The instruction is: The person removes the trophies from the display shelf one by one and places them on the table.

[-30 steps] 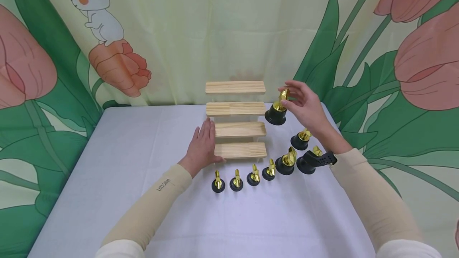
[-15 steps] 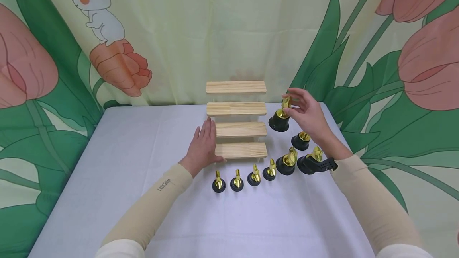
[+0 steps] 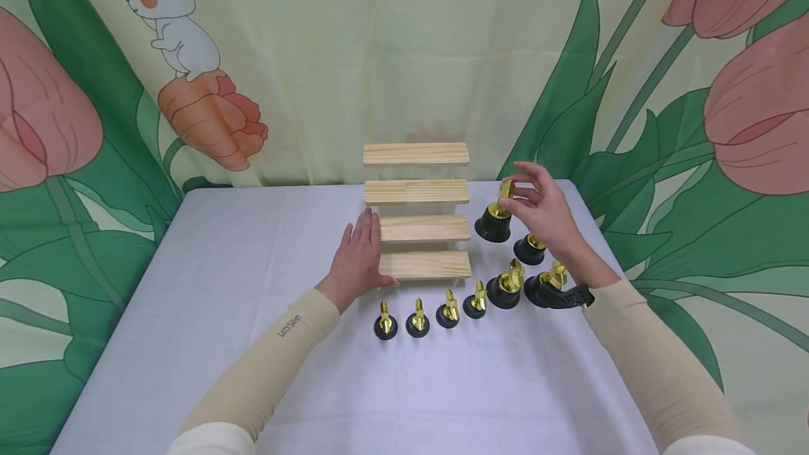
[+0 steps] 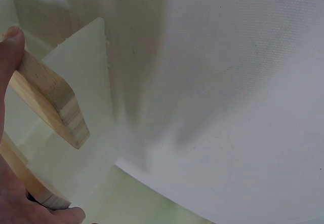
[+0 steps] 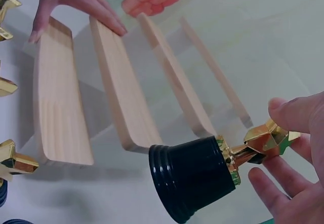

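Note:
My right hand [image 3: 545, 208] pinches the gold star-like top of a large trophy with a black base [image 3: 492, 225], right of the wooden tiered stand [image 3: 423, 229]. In the right wrist view the thumb and fingers are on the trophy's gold top [image 5: 266, 139], with the black base [image 5: 190, 178] tilted toward the boards. My left hand [image 3: 354, 258] rests along the stand's left side, fingers straight and thumb by the lowest board [image 3: 426, 265]. Close up, the left wrist view has its fingers and thumb at the ends of two boards [image 4: 50, 95].
Several small gold-topped trophies [image 3: 418, 319] line up before the stand. Larger ones [image 3: 503, 290] stand at its front right, one [image 3: 529, 249] just under my right wrist. A white cloth [image 3: 253, 258] covers the table; a printed curtain [image 3: 316, 62] hangs behind.
My right hand has brought the large trophy down and slightly right, nearer the table beside the stand. The left hand stays in place on the stand.

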A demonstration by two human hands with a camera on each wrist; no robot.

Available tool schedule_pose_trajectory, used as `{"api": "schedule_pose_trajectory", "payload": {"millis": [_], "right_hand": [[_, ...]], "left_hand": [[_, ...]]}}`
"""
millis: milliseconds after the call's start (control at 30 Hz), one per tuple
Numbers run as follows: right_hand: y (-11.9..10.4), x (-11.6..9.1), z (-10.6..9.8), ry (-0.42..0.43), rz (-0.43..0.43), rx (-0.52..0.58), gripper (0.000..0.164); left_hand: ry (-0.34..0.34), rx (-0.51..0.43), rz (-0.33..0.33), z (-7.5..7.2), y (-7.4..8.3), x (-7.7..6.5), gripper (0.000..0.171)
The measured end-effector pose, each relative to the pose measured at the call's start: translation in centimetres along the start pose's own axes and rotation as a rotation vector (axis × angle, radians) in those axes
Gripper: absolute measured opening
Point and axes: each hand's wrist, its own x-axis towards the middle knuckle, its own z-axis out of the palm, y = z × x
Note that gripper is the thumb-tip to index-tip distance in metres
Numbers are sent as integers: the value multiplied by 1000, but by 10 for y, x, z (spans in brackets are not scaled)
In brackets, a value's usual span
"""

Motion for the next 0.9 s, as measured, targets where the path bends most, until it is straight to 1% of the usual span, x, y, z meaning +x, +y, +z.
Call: {"api": "schedule_pose_trajectory", "payload": {"millis": [300, 433, 700, 900], "right_hand": [[5, -4, 1, -10, 25, -7, 66], [8, -6, 2, -16, 18, -18, 65], [18, -5, 4, -24, 25, -34, 67], [22, -7, 6, -24, 37, -62, 64]], "left_hand": [[12, -13, 4, 0, 0, -1, 139], [20, -16, 8, 0, 0, -1, 139], [15, -5, 2, 0, 0, 0, 139], [19, 11, 3, 0, 0, 0, 139]]}}
